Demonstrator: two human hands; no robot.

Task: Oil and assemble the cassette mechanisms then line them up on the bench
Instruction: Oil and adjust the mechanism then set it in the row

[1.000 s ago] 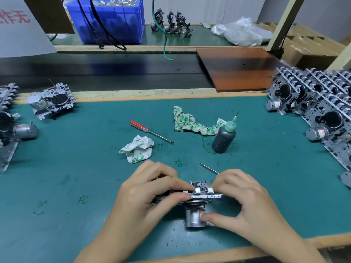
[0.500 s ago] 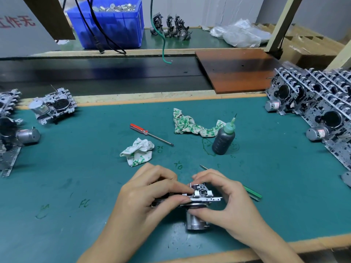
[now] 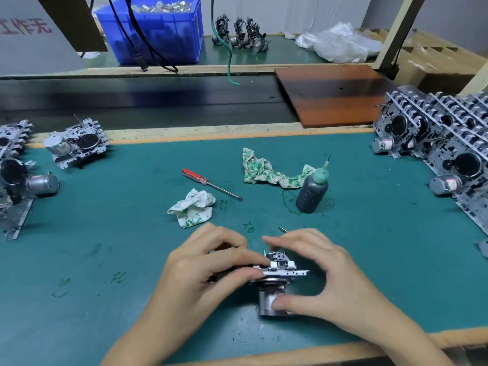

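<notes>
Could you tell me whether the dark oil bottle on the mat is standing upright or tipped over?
Upright. The oil bottle stands on its base on the green mat, its needle tip pointing up; neither hand touches it.

A small silver metal cassette mechanism (image 3: 280, 270) with a cylindrical motor underneath is held near the front edge of the green-topped table (image 3: 105, 233). A dark plastic oil bottle with a green needle-tipped cap (image 3: 312, 190) stands upright behind it. Rows of grey cassette mechanisms (image 3: 443, 143) are leaned together at the right; a few more mechanisms (image 3: 76, 142) are set at the left.
</notes>
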